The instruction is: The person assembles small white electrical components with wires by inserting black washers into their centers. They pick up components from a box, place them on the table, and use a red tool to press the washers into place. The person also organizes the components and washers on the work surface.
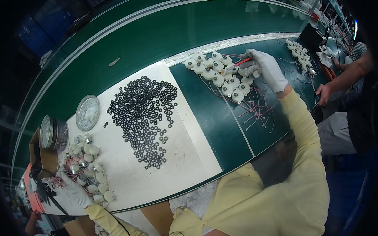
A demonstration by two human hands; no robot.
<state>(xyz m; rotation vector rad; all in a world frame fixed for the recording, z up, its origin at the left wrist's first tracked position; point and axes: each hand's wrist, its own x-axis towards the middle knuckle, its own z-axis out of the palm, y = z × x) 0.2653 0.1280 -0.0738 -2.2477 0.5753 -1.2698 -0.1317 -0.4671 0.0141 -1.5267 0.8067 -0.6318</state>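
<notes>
A thin red-handled tool (242,62) is pinched in the closed fingers of the white-gloved right hand (264,67), over a cluster of small round white motors with pink wires (220,73). Far left, the gloved left hand (75,190) is laid among another white motor pile (88,167); its grip cannot be told. Black rubber rings (145,113) are scattered between on the white mat (190,159).

Black washers (145,115) scattered over white mat (190,155), round lid (87,112) flat beside open tin (53,132) (tin tilted on its side). Green conveyor belt (153,36) behind. Another person's hand (323,93) far right.
</notes>
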